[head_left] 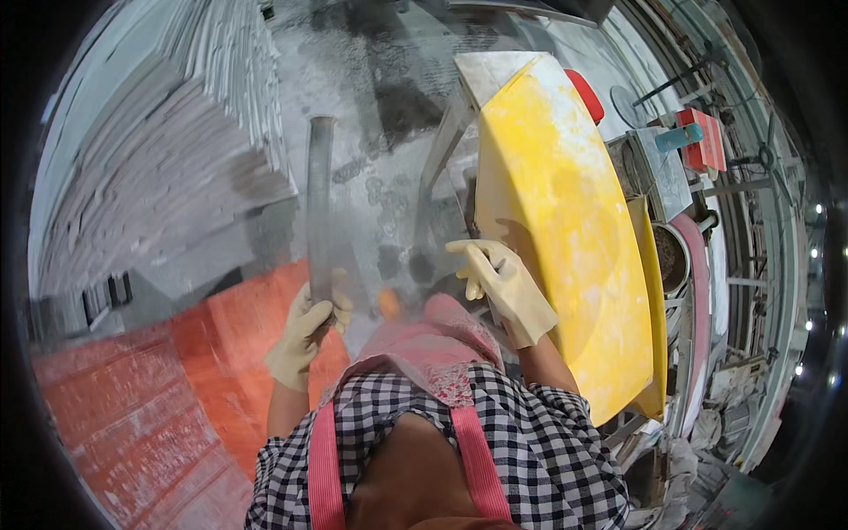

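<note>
My left hand (305, 340), in a cream rubber glove, is closed around the lower end of a long, narrow grey strip (319, 185). The strip points away from me, standing nearly straight up in the view, and its lower part is blurred. In a matching glove, my right hand (505, 287) is loosely open beside the left edge of a yellow-topped table (565, 221). Its index finger points left while the other fingers bend, and nothing shows in it. I cannot tell whether that hand touches the table. A pink apron (415, 344) covers my front.
Tall stacks of thin grey strips or boards (159, 185) fill the left side. Orange-red sheeting (203, 353) lies below them. Beyond the table are a red box (700, 141), a blue cylinder (678, 137) and a round container (671, 256). The grey floor (371, 115) is dusty.
</note>
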`<act>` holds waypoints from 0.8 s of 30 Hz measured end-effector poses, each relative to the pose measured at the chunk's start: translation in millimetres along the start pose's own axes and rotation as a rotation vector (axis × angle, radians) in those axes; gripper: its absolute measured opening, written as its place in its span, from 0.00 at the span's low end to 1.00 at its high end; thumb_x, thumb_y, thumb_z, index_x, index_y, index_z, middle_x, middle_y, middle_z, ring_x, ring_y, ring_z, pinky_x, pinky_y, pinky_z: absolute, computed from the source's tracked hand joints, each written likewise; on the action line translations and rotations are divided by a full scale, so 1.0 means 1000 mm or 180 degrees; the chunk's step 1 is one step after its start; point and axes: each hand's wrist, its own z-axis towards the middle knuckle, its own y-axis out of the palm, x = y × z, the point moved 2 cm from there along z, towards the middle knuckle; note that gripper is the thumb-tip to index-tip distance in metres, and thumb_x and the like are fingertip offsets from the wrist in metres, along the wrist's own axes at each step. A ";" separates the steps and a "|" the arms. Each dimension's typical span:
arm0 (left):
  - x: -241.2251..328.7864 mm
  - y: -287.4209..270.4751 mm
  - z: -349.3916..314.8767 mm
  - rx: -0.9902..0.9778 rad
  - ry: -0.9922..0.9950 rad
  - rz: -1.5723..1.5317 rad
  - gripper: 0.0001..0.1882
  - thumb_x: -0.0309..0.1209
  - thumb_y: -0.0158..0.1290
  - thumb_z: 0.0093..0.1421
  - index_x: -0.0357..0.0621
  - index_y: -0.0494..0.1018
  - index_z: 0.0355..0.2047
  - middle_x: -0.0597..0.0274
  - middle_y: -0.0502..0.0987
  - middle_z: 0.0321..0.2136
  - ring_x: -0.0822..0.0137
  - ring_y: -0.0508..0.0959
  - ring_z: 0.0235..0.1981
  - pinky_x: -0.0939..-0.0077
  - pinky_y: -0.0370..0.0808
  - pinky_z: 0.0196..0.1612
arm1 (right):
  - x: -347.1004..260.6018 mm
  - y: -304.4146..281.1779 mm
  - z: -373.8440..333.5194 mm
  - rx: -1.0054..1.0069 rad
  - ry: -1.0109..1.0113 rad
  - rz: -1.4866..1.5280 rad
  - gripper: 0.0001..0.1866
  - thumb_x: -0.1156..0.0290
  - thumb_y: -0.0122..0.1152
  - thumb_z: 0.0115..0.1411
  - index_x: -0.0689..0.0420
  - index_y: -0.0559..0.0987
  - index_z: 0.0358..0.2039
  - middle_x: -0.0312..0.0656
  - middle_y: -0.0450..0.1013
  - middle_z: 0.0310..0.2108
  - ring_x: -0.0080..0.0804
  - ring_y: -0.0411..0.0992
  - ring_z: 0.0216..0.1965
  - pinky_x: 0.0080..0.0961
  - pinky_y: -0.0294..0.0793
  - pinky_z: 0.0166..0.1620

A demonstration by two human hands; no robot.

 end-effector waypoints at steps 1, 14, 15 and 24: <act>0.020 -0.004 0.022 -0.0074 0.0162 0.0112 0.28 0.35 0.58 0.60 0.37 0.67 0.59 0.60 0.81 0.36 0.68 0.81 0.33 0.75 0.78 0.35 | -0.008 0.000 0.019 0.0081 0.0015 0.0043 0.20 0.57 0.54 0.71 0.59 0.80 0.51 0.33 0.74 0.26 0.17 0.70 0.25 0.17 0.70 0.32; 0.235 0.007 0.348 0.1086 0.0353 0.1941 0.14 0.31 0.62 0.59 0.37 0.74 0.42 0.65 0.74 0.18 0.73 0.73 0.17 0.79 0.65 0.22 | -0.143 -0.068 0.328 0.1180 -0.0997 0.1610 0.20 0.61 0.49 0.73 0.65 0.80 0.48 0.32 0.67 0.16 0.15 0.64 0.18 0.15 0.67 0.32; 0.255 0.009 0.367 0.0963 0.0301 0.2104 0.14 0.29 0.61 0.59 0.37 0.73 0.43 0.64 0.75 0.21 0.74 0.73 0.20 0.80 0.65 0.24 | -0.154 -0.074 0.344 0.1187 -0.0826 0.1693 0.20 0.61 0.49 0.73 0.66 0.80 0.48 0.32 0.67 0.17 0.15 0.63 0.18 0.14 0.67 0.31; 0.331 0.015 0.598 0.0040 0.0004 0.2895 0.18 0.28 0.61 0.59 0.36 0.74 0.48 0.68 0.76 0.27 0.77 0.74 0.27 0.80 0.71 0.32 | -0.209 -0.119 0.448 0.2381 -0.0390 0.1203 0.16 0.60 0.55 0.70 0.57 0.84 0.46 0.27 0.68 0.19 0.10 0.59 0.16 0.13 0.56 0.20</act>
